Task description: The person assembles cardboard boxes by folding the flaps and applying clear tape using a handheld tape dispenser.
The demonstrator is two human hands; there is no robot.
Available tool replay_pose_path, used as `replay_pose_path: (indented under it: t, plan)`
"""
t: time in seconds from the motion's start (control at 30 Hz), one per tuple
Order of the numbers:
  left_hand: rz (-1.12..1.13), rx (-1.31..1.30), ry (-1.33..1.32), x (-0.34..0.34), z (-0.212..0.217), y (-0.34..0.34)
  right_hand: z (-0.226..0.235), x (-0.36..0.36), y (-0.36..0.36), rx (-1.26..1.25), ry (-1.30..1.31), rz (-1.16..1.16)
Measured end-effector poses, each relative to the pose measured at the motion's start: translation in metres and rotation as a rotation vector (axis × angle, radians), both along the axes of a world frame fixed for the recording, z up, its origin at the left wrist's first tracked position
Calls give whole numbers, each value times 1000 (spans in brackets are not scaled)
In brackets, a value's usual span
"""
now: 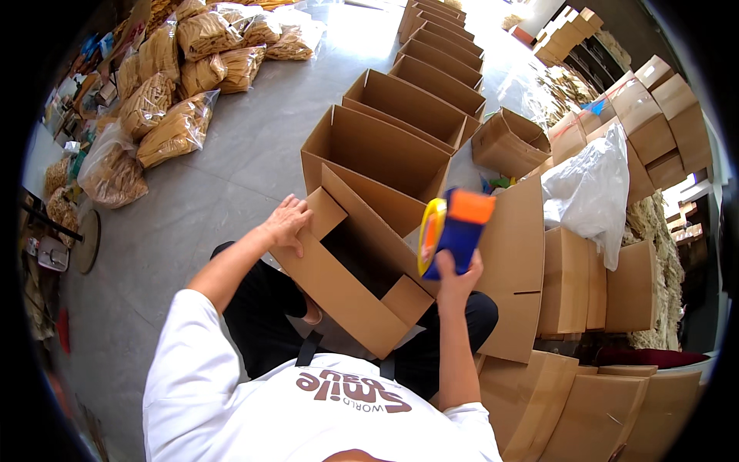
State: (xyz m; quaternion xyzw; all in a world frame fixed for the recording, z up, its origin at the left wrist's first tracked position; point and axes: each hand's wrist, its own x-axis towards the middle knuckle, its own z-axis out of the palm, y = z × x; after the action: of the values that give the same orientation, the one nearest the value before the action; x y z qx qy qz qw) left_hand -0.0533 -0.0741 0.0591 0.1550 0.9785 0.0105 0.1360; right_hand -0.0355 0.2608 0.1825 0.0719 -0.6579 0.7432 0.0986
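Cardboard box (350, 266), open-topped with flaps raised, tilted across the lap, between both hands. Left hand (286, 223) laid flat on the box's far left flap, fingers spread, gripping nothing. Right hand (456, 279) closed around a tape dispenser (453, 231), blue body, orange top, yellow roll, held upright just above the box's right edge. Flattened cartons (570, 285) stacked to the right, more leaning at lower right. Beyond the lap, a row of open boxes (416, 108) running away across the grey floor (231, 177). White plastic bag (589, 192) draped over cartons at right. Clear sacks of tan material (177, 127) heaped at far left.
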Motion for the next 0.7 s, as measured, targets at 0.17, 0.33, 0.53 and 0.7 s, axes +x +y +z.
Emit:
replay_pose_path:
  t: [0.17,0.33,0.53,0.7]
  plan:
    - [862,528,-39,33,-41,-7,-61,-25,9,-250,-377,-211]
    - [813,707,-96,33,-43,-11,-115,38,-9,-251,-467,-47]
    - [962,675,2,32,-45,0,-107,39,-18,-98,-430,114]
    - [991,716,37,26,-49,6,-122,29,-10,67,-361,36]
